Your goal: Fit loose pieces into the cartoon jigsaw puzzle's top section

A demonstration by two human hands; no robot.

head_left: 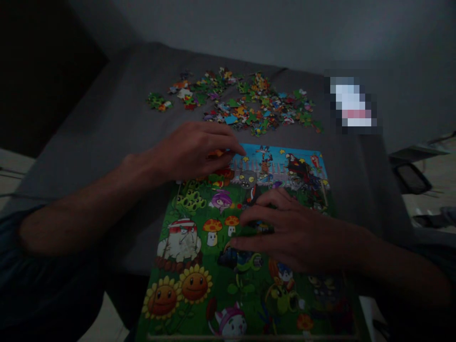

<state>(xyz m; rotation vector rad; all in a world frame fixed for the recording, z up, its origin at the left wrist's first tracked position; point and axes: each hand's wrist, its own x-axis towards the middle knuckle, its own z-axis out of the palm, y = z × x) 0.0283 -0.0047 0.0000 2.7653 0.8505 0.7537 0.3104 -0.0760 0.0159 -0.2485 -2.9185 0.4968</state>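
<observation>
A cartoon jigsaw puzzle (223, 263) lies before me in its tray, with sunflowers, mushrooms and zombies on green and a blue strip at the top. My left hand (199, 149) reaches over the puzzle's upper left corner. Its thumb and index finger come close together at the blue strip, and whatever they may pinch is hidden. Across the middle right of the picture rests my right hand (288, 228), palm down, fingers spread apart. It covers part of the artwork, and no piece shows in it.
Beyond the tray, many loose jigsaw pieces (256, 102) are scattered over the grey cloth surface (117, 109). A blurred-out pale object (352, 102) lies at the back right. At the far right, below the surface's edge, is a dark-framed object (413, 178). The light is dim.
</observation>
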